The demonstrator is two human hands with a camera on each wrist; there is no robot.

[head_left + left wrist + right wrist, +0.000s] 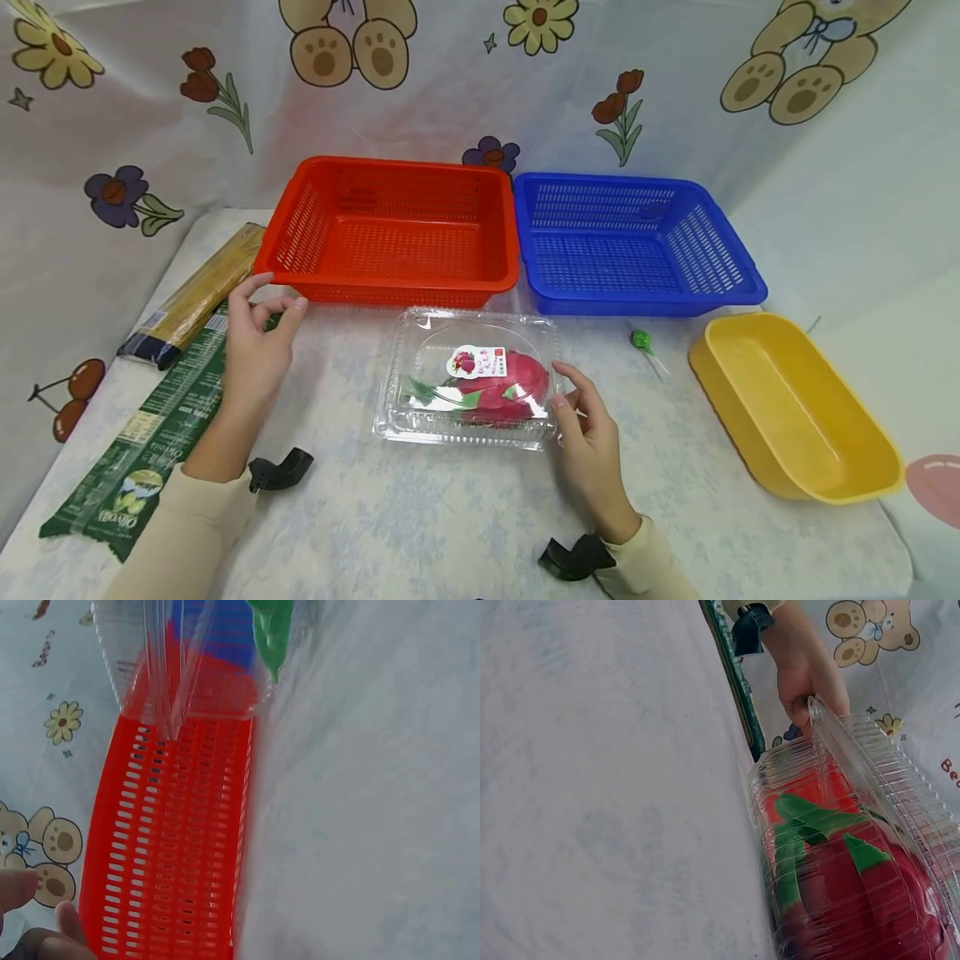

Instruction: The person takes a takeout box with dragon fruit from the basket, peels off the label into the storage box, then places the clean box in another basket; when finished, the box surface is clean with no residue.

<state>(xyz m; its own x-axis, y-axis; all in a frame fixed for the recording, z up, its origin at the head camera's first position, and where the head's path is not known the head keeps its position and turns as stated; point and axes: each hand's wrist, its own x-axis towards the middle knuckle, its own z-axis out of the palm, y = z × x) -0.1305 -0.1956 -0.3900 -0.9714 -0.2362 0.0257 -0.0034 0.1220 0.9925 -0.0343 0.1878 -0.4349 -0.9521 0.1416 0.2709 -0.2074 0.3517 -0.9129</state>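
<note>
A clear plastic clamshell box (442,333) lies on the table, with a red dragon fruit (517,400) showing through it and a white label (480,362) on the lid. My right hand (592,450) holds the box at its right edge, thumb and index fingertips against the plastic. Farther left, my left hand (258,350) is by the front left corner of the red basket (397,292), fingers loosely bent with nothing between them. Whether its index finger touches the rim is hard to tell. Green leaf tips (817,817) and the fruit fill the right wrist view's box.
A blue basket (645,304) stands right of the red one. Nearer on the right are a green lollipop (641,340) and a yellow tub (795,400). A green packet (165,425) and a yellow packet (202,287) lie at the left, partly beneath the left arm.
</note>
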